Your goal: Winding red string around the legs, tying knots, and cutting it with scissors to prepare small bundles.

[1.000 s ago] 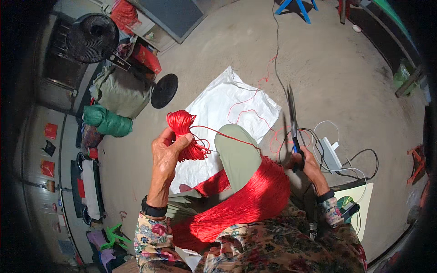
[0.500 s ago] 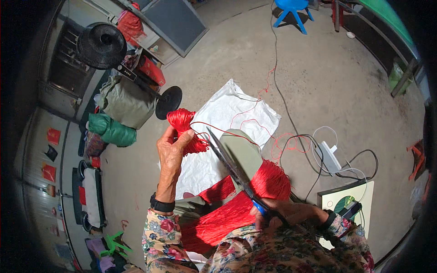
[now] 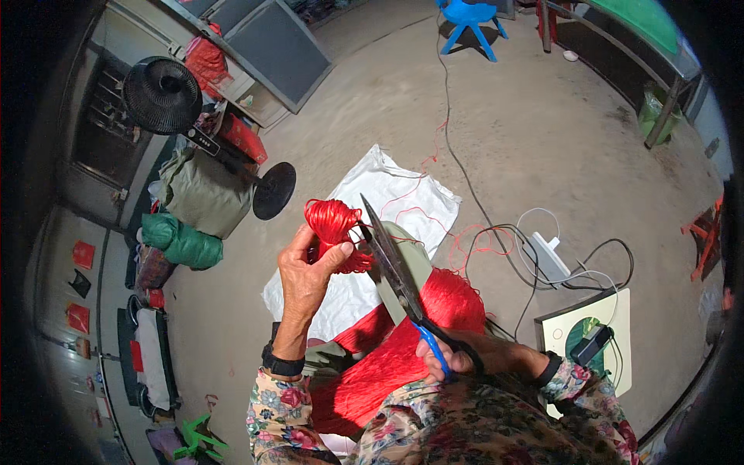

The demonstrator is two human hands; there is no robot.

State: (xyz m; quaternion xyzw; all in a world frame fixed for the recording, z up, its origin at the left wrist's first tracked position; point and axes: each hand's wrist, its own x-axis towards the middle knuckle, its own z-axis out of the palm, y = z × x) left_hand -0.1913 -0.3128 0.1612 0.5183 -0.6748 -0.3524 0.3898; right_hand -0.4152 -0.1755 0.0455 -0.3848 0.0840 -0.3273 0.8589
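Where the person sits, the ground is a bare concrete floor point(image 3: 542, 139), dusty, with a white woven sack point(image 3: 403, 201) spread flat ahead of the knees. Left edge crowded: one black standing fan point(image 3: 163, 94), one grey-green bag point(image 3: 200, 192), one green roll point(image 3: 180, 242), red packets along the wall. Open floor lies ahead and to the right, crossed by one dark cable and loose red thread; one blue plastic chair point(image 3: 469, 19) stands at the far edge. One white power strip point(image 3: 546, 257) sits right of the sack.

Left hand point(image 3: 306, 267) is raised, fingers closed around one small bundle of red cord point(image 3: 333, 229). Right hand point(image 3: 457, 358) grips the blue handles of one pair of scissors point(image 3: 391, 263), blades slightly apart, reaching up to touch the bundle. One large hank of red cord point(image 3: 403, 349) lies across the lap.
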